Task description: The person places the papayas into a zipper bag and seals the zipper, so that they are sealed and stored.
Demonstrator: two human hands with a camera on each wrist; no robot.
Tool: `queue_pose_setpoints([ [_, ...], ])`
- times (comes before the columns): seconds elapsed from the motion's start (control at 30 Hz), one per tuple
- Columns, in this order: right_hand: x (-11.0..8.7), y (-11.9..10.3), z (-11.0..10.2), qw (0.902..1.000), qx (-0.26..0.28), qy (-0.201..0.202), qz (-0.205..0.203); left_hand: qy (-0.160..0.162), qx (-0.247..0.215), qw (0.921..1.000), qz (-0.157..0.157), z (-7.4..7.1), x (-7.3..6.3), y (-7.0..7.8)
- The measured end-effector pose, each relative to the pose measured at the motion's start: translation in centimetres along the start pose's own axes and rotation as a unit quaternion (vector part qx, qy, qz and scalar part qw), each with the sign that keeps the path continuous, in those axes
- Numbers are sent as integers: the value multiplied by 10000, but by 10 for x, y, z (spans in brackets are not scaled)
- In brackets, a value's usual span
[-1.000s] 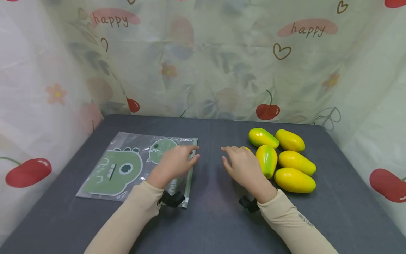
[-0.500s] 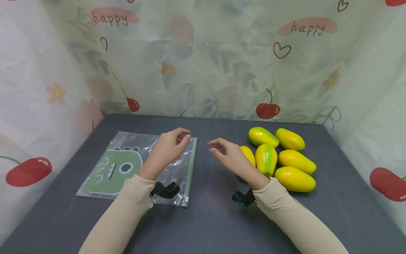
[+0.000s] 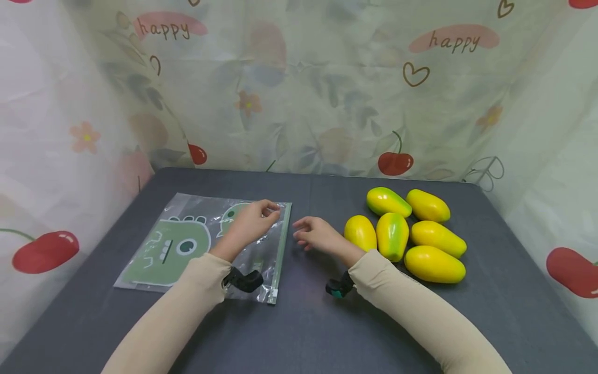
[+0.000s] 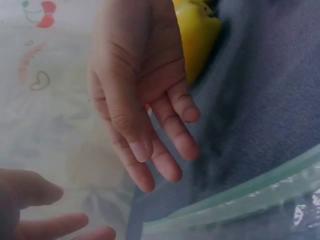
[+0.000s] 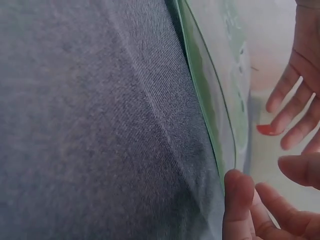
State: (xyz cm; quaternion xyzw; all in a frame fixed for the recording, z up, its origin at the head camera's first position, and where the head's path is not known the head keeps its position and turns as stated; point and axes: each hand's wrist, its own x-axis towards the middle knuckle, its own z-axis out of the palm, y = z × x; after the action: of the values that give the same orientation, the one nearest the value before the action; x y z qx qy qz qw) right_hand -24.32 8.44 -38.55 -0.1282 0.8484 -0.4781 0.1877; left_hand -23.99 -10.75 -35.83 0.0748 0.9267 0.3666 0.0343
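A clear plastic slider bag (image 3: 187, 239) with a green cartoon monster print lies flat on the left of the table. Its green zip strip (image 3: 283, 244) forms the right edge, with a white slider at the near end. My left hand (image 3: 252, 223) hovers over the bag close to that strip, fingers loosely bent and holding nothing. Just right of the strip is my right hand (image 3: 322, 236), palm facing left, also holding nothing. In the left wrist view the right hand (image 4: 140, 90) shows relaxed, spread fingers. The right wrist view shows the left hand (image 5: 305, 95) likewise relaxed.
Several yellow papaya-like fruits (image 3: 434, 265), some with green streaks, lie grouped on the right; the nearest (image 3: 361, 232) is beside my right wrist. A dark cloth covers the table (image 3: 299, 332). Printed curtains (image 3: 299, 104) enclose the back and sides.
My right hand has moved left, away from the fruits and toward the bag's zip edge. The left hand shifted slightly left over the bag. Bag and fruits have stayed put.
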Motion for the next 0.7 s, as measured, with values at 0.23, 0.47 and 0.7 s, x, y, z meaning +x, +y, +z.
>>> queue_pose_setpoints([
  [0.23,10,2,9,9988,-10,-457,190,-321,-597,9977,24,13,8,-18],
  [0.47,15,4,15,9982,-115,-522,264,-362,-592,9971,-304,26,11,-29],
  [0.7,22,7,18,9980,-420,-398,234,-398,-432,9968,-534,33,12,-31],
])
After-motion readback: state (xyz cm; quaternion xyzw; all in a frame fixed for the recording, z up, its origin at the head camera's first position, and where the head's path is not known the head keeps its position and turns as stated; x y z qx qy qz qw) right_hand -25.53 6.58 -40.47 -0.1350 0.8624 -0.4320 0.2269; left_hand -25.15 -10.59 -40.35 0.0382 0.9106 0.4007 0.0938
